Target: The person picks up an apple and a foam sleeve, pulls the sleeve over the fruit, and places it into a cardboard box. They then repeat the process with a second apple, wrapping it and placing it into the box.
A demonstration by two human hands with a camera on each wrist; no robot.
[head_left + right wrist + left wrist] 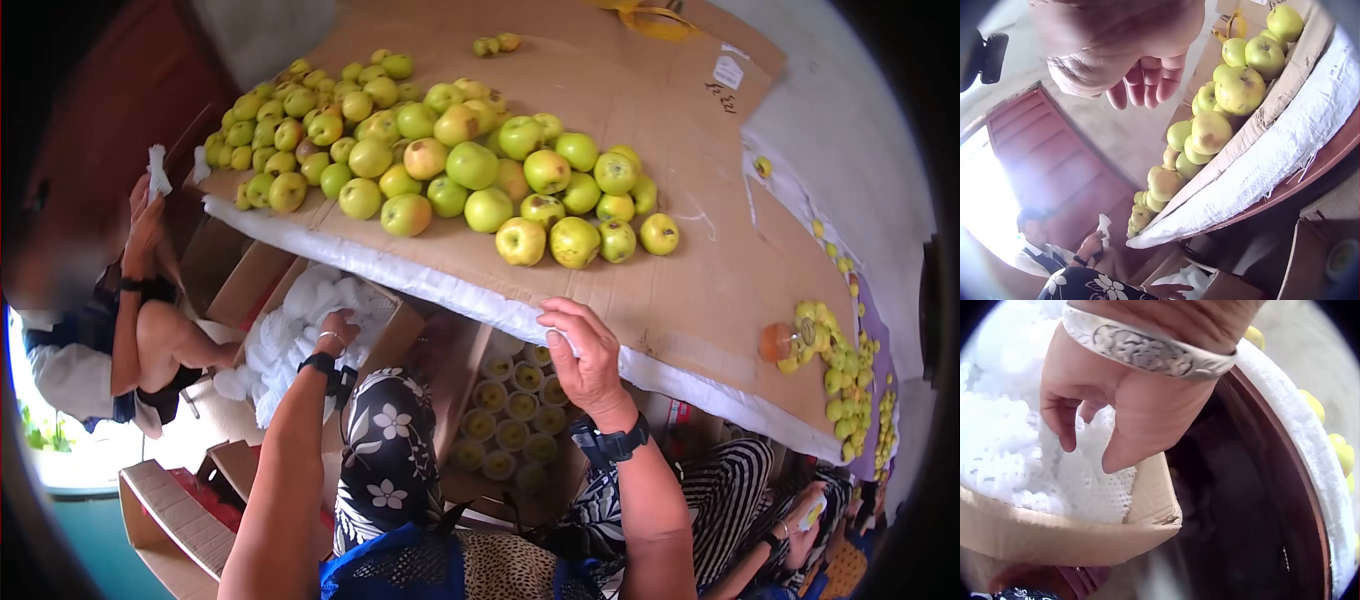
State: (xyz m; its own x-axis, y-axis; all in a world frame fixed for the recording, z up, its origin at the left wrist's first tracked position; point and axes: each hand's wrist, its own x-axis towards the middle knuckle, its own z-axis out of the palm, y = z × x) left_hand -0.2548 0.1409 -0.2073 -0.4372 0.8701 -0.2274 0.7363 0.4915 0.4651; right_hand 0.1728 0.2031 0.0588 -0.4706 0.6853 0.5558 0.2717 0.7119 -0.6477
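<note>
My left hand reaches into a cardboard box heaped with white foam net sleeves. In the left wrist view its thumb and bent fingers stand apart, right over the nets. My right hand is raised at the table's near edge, its fingers loosely bent with nothing in them. Beyond it, a large pile of yellow-green apples, some with brown spots, lies on the cardboard-covered table. The right wrist view shows the empty right hand near these apples.
Below the table edge, a box holds netted apples in rows. On the left a seated person holds up a white net. Another person's hands hold an apple at the lower right. A jar lies near more apples.
</note>
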